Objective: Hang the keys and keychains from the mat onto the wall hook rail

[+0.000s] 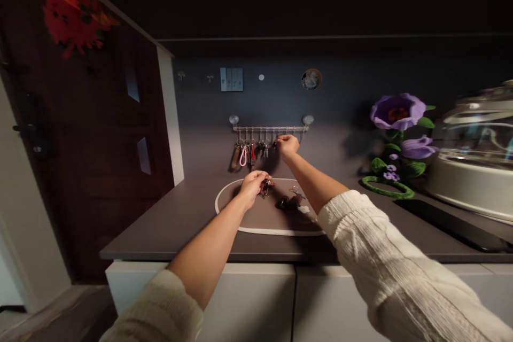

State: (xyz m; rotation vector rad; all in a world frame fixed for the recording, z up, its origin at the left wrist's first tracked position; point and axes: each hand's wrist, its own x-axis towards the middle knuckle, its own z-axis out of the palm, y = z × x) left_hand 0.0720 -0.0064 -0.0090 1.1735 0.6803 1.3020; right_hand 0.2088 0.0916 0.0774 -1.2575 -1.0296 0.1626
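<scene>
A clear hook rail (264, 129) is fixed to the dark wall by two round suction cups. From its left hooks hang several keys and key rings, among them a pink loop strap (243, 157), a red key fob (253, 154) and a brown fob (235, 157). My right hand (289, 146) is closed in a pinch just below the rail, by a small dark key (275, 145). Lower down, over the mat, my left hand (253, 186) is closed around a bunch of keys (265, 187) with reddish-brown parts. Fingers partly hide both held things.
On the counter (160, 219) lies a rounded white-edged mat (264, 222) with more dark key rings (290, 201). To the right stand purple crochet flowers (398, 112), a black flat slab (452, 224) and a clear-domed appliance (476, 171). A dark door (100, 144) is at left.
</scene>
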